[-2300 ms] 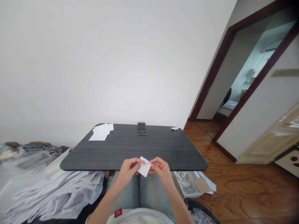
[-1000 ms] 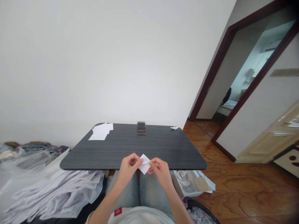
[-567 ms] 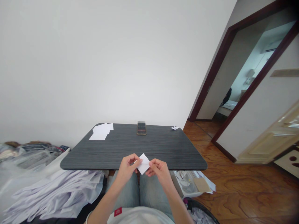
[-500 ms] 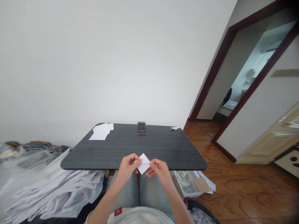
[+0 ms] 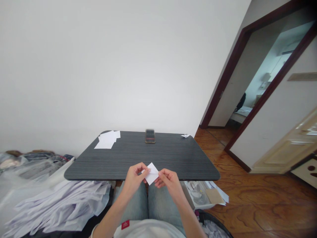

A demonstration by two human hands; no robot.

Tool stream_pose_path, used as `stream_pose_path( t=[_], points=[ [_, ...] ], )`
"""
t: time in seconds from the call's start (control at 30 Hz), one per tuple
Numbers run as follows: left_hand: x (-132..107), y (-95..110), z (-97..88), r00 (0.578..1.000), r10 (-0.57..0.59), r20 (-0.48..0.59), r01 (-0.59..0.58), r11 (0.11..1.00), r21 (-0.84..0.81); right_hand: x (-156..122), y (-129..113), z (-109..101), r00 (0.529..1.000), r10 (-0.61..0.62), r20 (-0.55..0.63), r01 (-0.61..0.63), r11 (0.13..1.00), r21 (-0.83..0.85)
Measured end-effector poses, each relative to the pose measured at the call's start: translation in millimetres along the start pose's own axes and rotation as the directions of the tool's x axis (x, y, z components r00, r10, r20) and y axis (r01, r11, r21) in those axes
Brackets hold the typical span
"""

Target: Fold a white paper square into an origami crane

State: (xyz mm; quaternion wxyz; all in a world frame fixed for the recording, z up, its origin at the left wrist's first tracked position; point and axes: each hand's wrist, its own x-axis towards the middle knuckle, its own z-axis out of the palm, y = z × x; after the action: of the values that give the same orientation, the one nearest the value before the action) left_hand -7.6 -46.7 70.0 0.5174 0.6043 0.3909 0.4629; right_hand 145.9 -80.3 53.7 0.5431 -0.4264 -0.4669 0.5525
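Between my hands is a small piece of folded white paper (image 5: 152,178), turned like a diamond, just over the table's front edge. My left hand (image 5: 136,175) pinches its left corner, with the thumb lying on top. At the right corner, the thumb and forefinger of my right hand (image 5: 168,180) are closed on the paper. A crease runs across its middle. Some of my fingers are hidden behind the sheet.
The dark table (image 5: 133,155) bears loose white sheets (image 5: 106,139) at back left, a phone on a stand (image 5: 150,136) and a small folded paper piece (image 5: 185,136) at back right. A box of odds and ends (image 5: 200,195) sits below right; white cloth (image 5: 61,208) lies left.
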Motion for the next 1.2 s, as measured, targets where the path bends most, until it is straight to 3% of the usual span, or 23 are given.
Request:
stream_pose_path(
  t=[0.77, 1.0, 1.2],
  points=[
    [-2.0, 2.1, 3.1, 0.999, 0.003, 0.034, -0.004, 0.999, 0.038, -1.9, -3.2, 1.3, 0.999, 0.046, 0.003, -0.046, 0.999, -0.002],
    [0.5, -1.7, 4.8, 0.998, -0.045, 0.045, 0.05, 0.991, -0.122, -3.1, -5.0, 0.7, 1.0, 0.012, -0.007, -0.012, 1.0, -0.011],
    [-1.7, 9.1, 6.1, 0.992, -0.079, 0.096, 0.1, 0.966, -0.24, -7.3, -10.5, 2.0, 1.0, 0.015, 0.015, -0.015, 1.0, 0.005]
  ],
)
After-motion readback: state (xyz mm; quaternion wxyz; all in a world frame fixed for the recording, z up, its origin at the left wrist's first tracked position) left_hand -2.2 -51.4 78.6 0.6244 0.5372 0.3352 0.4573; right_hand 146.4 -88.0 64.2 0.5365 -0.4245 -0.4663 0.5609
